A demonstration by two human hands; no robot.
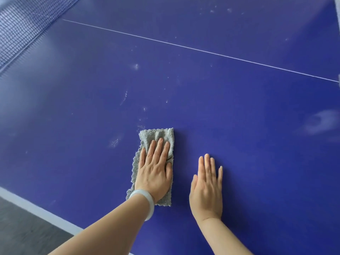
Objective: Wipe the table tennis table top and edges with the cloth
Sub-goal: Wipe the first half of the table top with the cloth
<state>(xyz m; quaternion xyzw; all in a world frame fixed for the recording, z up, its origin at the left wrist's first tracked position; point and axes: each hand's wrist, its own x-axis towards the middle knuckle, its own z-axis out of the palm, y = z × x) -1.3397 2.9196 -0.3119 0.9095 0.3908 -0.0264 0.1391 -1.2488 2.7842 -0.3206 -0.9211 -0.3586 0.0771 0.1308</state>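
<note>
Left hand (155, 172) flat, fingers straight, pressing the grey cloth (156, 142) onto the blue table (239, 116). Right hand (207, 186) just beside it, spread flat on bare tabletop, holding nothing. Dusty smudges (136, 66) lie beyond the cloth.

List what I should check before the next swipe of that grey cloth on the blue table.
1. Cloth flat on the table top: ok.
2. Left hand pressing the cloth with straight fingers: ok.
3. Right hand flat on the table beside the cloth, not touching it, out of the forward path: ok.
4. Surface ahead clean: not ok, white smudges lie beyond the cloth.
5. Near white edge wiped: cannot tell.
6. Cloth's underside clean: cannot tell, hidden.
</note>
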